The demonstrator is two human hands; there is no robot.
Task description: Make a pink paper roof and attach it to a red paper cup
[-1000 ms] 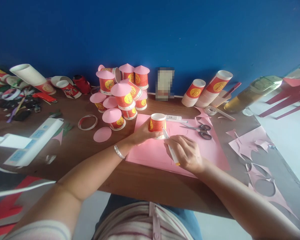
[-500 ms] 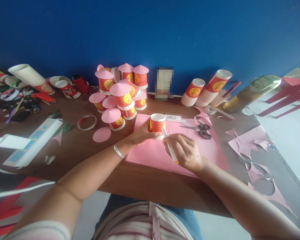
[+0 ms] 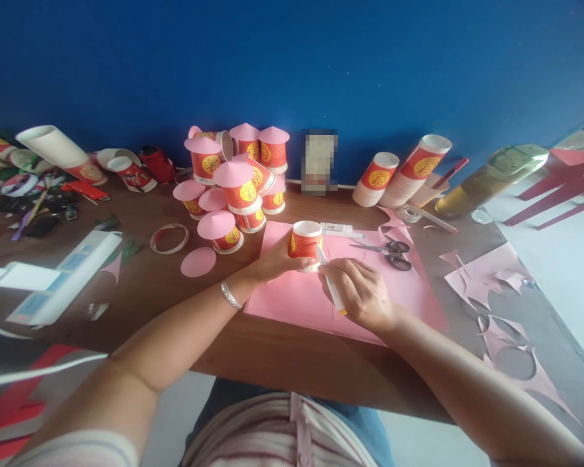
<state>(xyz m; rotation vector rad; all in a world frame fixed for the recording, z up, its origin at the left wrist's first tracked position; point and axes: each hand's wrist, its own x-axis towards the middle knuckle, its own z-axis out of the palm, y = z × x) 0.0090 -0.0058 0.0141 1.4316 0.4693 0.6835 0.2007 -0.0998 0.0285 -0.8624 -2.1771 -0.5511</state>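
Nearest the body, the right hand (image 3: 363,295) lies on the pink sheet (image 3: 292,301), its fingers (image 3: 344,277) curled tight round a white pen (image 3: 331,287). The pen's orange end points back toward the wrist and its tip slants up against the foot of the paper cup (image 3: 305,242). Just left of those fingers, the left hand (image 3: 276,261) wraps partway round the red cup's side, thumb and fingers pressing it. The cup stands on the sheet between the two hands, white rim uppermost. Beyond the right fingers lie scissors (image 3: 390,252), and a small white tube (image 3: 338,227) lies just past the cup. Left of the left fingers a pink disc (image 3: 198,262) and a tape ring (image 3: 169,238) rest on the worktop (image 3: 272,355). Farther off, pink-capped cups (image 3: 238,185) are heaped by the blue wall.
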